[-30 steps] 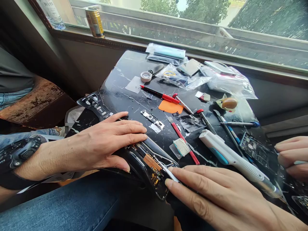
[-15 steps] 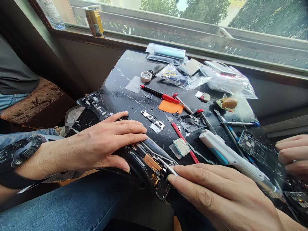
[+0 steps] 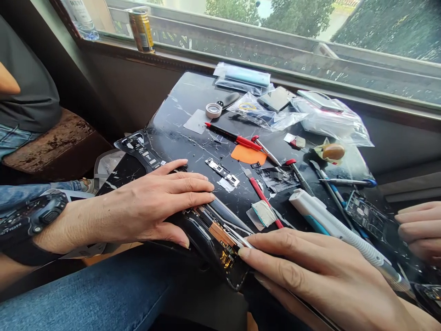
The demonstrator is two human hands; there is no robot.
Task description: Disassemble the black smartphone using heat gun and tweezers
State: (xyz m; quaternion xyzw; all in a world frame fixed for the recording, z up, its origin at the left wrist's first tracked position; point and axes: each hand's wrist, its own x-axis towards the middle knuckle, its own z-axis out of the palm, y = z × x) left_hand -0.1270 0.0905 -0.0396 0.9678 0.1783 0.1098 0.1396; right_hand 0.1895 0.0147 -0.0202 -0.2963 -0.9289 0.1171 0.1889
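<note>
My left hand (image 3: 141, 207) lies flat across an opened black electronic device (image 3: 237, 278) at the near table edge, fingers stretched out and thumb on its near side. Inside the device show a copper-coloured strip (image 3: 220, 233) and gold-toned circuitry. My right hand (image 3: 310, 271) pinches a slim silver metal tool (image 3: 243, 240), whose tip rests in the device alongside the copper strip. Whether the tool is tweezers or a pry stick, I cannot tell. Just beyond my left fingertips is a silver metal bracket (image 3: 222, 172).
A white and teal handheld tool (image 3: 330, 225), a red-handled knife (image 3: 262, 195), a red-and-black pen (image 3: 234, 136) and an orange card (image 3: 248, 155) lie beyond. Plastic bags (image 3: 336, 119) are near the window. Another person's hand (image 3: 418, 230) is at right. A can (image 3: 141, 31) stands on the sill.
The view has shifted slightly, moving the scene a little to the right. The tool stays in my right hand inside the device, held at a slightly lower angle. My left hand stays in place.
</note>
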